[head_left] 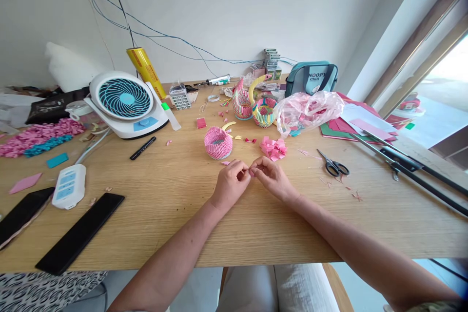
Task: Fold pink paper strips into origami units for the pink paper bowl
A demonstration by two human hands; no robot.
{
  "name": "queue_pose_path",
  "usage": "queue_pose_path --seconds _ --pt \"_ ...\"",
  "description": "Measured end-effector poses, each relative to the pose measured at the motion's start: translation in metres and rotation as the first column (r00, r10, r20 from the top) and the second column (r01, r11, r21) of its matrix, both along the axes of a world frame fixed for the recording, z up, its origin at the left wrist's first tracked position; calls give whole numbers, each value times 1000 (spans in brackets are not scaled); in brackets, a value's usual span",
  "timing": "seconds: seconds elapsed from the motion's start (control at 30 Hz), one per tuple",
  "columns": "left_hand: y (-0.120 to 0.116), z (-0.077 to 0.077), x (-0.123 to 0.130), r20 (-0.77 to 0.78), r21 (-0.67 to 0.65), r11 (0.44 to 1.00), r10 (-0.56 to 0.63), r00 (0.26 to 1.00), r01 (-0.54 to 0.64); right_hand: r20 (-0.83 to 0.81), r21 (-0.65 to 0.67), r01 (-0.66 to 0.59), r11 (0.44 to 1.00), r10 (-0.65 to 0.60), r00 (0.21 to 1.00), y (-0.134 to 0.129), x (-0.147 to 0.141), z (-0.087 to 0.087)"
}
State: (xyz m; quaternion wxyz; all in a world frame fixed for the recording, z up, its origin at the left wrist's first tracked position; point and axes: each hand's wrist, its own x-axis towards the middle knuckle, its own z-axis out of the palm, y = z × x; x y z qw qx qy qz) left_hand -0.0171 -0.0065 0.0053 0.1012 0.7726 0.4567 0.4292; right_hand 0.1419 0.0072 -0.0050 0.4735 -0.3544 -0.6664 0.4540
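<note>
Left grip [231, 184] and right grip [273, 178] pinching pink paper scrap [252, 172], forearms [175, 248] angled inward.

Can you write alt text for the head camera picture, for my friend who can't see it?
The left hand and right hand pinch a tiny piece of pink paper over a wooden table. Nearby sit a round pink folded-paper bowl and a pile of pink paper pieces, with black-handled scissors to the right.

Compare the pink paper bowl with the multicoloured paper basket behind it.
The pink bowl is all pink; the multicoloured basket has coloured bands. A yellow arched strip rises from the basket, not the bowl. The bowl sits nearer the left hand. Both are folded-paper pieces standing upright.
</note>
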Motion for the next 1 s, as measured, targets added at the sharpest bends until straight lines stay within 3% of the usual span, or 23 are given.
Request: queue_pose_path --seconds 0.23,0.5,0.83,1.0 --pt "-2 0 0 -87 31 999 -7 996 10 -149 -178 -66 982 39 988 6 -1 -3" --pt "1 -1 1 28 22 1000 7 1000 -8 -205 -266 -93 959 38 978 7 1 -1" --pt "0 -1 2 187 -157 986 -31 982 61 -162 -189 -67 980 36 986 10 3 -2" --pt "-1 0 1 11 28 999 -21 1000 20 -174 -223 -70 972 31 984 8 2 -1"
